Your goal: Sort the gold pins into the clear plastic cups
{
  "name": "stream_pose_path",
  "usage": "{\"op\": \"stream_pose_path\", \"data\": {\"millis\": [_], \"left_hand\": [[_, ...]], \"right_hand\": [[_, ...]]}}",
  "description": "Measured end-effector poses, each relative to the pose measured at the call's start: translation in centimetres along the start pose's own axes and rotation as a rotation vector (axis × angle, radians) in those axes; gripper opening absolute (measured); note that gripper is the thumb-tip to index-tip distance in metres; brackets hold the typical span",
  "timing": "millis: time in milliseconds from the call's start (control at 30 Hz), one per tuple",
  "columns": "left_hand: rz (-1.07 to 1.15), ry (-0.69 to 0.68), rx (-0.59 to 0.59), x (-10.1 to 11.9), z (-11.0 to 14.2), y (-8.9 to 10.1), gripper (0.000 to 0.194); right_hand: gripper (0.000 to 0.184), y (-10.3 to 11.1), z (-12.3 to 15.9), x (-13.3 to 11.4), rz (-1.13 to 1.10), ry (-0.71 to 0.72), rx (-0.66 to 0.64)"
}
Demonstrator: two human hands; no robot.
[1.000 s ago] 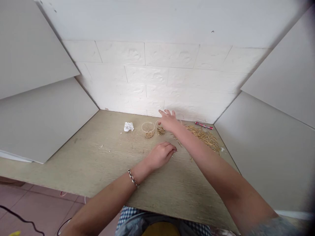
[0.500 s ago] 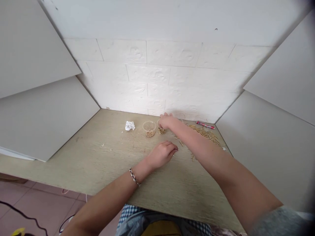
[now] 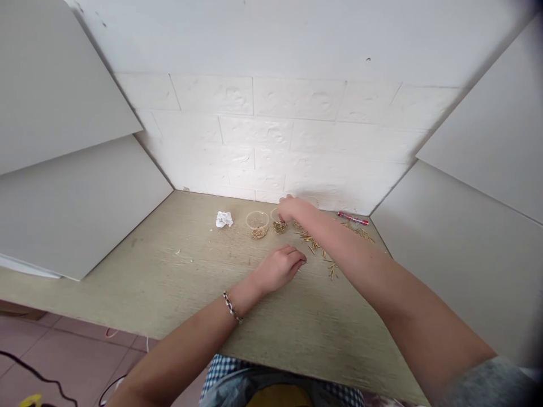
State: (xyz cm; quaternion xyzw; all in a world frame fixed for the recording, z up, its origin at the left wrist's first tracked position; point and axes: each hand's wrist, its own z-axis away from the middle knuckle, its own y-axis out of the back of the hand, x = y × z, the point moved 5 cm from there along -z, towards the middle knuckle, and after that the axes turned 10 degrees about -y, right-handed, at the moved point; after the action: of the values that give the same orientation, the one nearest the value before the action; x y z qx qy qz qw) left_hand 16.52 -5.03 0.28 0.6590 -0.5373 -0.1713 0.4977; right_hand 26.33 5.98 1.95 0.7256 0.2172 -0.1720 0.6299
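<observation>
Counter (image 3: 190,294) against white wall (image 3: 271,96). Right hand (image 3: 290,208) bent into one of two plainly visible cups (image 3: 279,227), grip unclear; left hand (image 3: 280,267) pressed together.

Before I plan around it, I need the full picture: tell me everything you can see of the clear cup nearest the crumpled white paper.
The clear cup is round, see-through and plastic-looking, with a pale rim and open top. It stands upright on the table, small golden pieces lying low inside. The crumpled white paper lies to its left, another cup beside it on the right. Neither hand touches it.
</observation>
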Motion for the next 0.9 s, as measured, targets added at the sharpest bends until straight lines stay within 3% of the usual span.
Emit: {"op": "stream_pose_path", "data": {"millis": [367,567,700,733,800,900], "left_hand": [[-0.001,0.018,0.008,-0.2,0.0,0.1,0.025],[0.029,0.034,0.023,-0.4,0.1,0.1,0.025],[0.183,0.167,0.091,-1.4,0.1,0.3,0.021],[0.236,0.223,0.118,-1.8,0.1,0.3,0.019],[0.342,0.334,0.177,-2.6,0.2,0.4,0.017],[0.481,0.432,0.269,-3.4,0.4,0.5,0.016]], "right_hand": [[0.027,0.6,-0.2,-0.7,-0.172,-0.009,0.012],[0.018,0.4,-1.5,-3.4,-0.174,-0.019,-0.032],[0.012,1.8,-1.7,-5.2,-0.11,0.01,-0.121],[0.01,2.1,-1.2,-5.5,-0.047,0.075,-0.185],[0.01,3.7,0.4,-5.2,-0.085,0.139,-0.089],[0.023,4.2,3.5,-2.5,-0.279,-0.026,-0.009]]}}
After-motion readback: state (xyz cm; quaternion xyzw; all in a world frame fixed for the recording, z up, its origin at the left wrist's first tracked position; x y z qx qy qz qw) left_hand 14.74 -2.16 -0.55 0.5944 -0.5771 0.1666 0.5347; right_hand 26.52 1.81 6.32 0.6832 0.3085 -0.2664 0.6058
